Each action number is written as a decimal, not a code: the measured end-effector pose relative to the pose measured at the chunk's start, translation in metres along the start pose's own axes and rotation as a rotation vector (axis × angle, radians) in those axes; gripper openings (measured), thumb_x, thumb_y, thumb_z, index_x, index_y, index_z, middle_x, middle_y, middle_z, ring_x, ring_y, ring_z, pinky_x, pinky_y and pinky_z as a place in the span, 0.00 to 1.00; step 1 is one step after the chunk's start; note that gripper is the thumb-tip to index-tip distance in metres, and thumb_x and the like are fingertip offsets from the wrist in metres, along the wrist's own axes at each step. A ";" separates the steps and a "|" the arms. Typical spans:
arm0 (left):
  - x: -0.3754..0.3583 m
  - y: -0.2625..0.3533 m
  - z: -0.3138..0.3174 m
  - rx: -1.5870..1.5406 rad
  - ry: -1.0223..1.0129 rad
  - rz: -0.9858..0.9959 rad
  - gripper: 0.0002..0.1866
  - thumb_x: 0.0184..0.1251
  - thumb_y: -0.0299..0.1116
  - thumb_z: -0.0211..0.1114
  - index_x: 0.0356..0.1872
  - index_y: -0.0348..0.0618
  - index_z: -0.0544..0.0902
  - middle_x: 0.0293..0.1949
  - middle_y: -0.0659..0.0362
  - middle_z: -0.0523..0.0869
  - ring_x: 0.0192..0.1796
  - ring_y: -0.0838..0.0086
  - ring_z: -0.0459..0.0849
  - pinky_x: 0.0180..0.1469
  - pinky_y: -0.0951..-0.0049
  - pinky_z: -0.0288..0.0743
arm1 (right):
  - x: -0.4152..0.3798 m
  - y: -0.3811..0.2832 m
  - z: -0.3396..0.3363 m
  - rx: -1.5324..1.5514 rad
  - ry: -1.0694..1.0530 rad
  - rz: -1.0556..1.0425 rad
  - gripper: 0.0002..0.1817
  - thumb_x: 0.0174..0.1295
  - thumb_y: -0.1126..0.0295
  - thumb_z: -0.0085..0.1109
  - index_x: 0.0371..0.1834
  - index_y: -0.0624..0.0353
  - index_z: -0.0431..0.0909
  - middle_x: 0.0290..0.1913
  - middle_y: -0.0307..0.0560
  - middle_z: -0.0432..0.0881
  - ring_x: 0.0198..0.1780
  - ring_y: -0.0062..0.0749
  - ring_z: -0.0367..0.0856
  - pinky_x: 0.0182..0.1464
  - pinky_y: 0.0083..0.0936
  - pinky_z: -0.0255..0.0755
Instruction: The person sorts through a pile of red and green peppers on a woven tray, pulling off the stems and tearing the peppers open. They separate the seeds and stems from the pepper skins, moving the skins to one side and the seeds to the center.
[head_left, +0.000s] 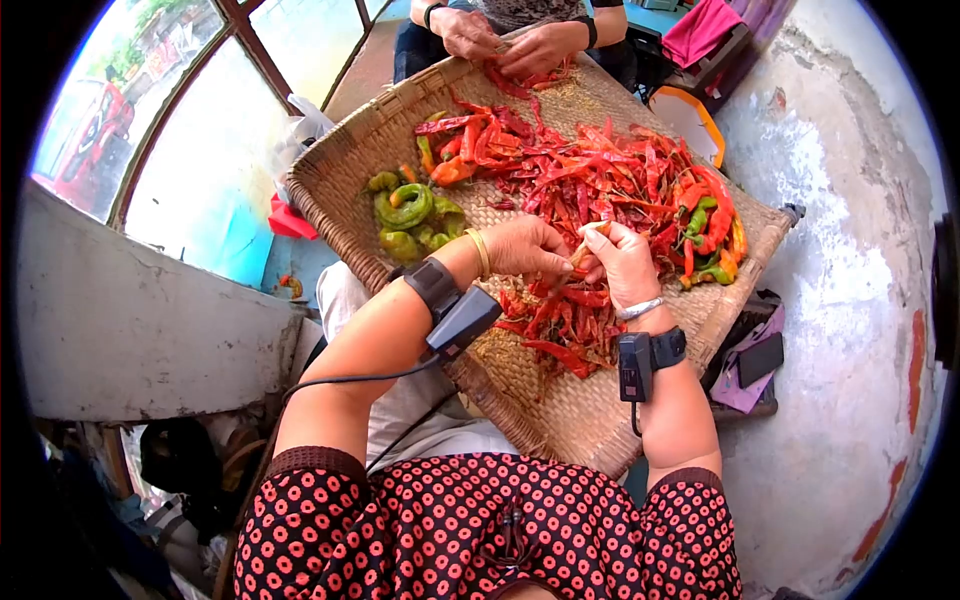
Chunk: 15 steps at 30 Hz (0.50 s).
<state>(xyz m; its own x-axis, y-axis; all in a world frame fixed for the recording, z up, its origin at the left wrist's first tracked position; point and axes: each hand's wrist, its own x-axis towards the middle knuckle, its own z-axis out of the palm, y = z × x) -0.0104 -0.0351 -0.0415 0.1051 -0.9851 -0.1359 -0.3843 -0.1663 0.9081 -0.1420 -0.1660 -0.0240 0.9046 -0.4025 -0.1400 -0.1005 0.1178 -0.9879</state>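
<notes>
Both my hands meet over a woven tray [345,160] heaped with red chili peppers [570,175]. My left hand [525,247] and my right hand [622,262] have their fingertips pinched together around a small pale orange pepper [590,245]. Its lower part is hidden by the fingers. Below my hands lies a smaller pile of red peppers [572,318]. Green peppers [405,208] sit at the tray's left side, and a few green and orange ones [705,225] rest at the right edge of the heap.
Across the tray, another person's hands [510,45] hold something small over its far edge. A rough wall [830,250] stands at the right, a low wall [130,310] at the left. A dark phone [761,360] lies on cloth right of the tray.
</notes>
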 end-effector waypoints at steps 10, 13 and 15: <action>-0.012 0.000 -0.051 -0.556 0.978 0.030 0.11 0.61 0.35 0.57 0.36 0.36 0.80 0.30 0.63 0.81 0.23 0.84 0.75 0.25 0.83 0.69 | 0.002 0.008 -0.005 -0.869 -0.135 -0.359 0.12 0.50 0.64 0.58 0.33 0.61 0.78 0.33 0.50 0.79 0.34 0.42 0.78 0.38 0.31 0.71; -0.008 -0.029 -0.046 0.156 0.959 -0.034 0.12 0.56 0.35 0.60 0.38 0.40 0.80 0.29 0.57 0.82 0.27 0.71 0.80 0.31 0.73 0.73 | 0.001 0.010 -0.001 -1.007 -0.193 -0.330 0.13 0.49 0.62 0.59 0.33 0.59 0.78 0.33 0.50 0.78 0.37 0.44 0.77 0.40 0.34 0.71; -0.006 -0.033 -0.041 0.673 0.785 -0.073 0.14 0.49 0.35 0.62 0.38 0.44 0.80 0.30 0.50 0.81 0.35 0.59 0.80 0.40 0.65 0.73 | -0.001 0.011 0.001 -1.166 -0.227 -0.290 0.14 0.48 0.60 0.60 0.33 0.57 0.78 0.34 0.49 0.78 0.38 0.44 0.77 0.41 0.36 0.70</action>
<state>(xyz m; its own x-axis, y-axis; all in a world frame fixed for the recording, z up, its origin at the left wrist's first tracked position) 0.0395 -0.0219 -0.0547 0.6246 -0.7061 0.3337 -0.7603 -0.4522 0.4663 -0.1437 -0.1629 -0.0341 0.9953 -0.0971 -0.0051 -0.0883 -0.8813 -0.4642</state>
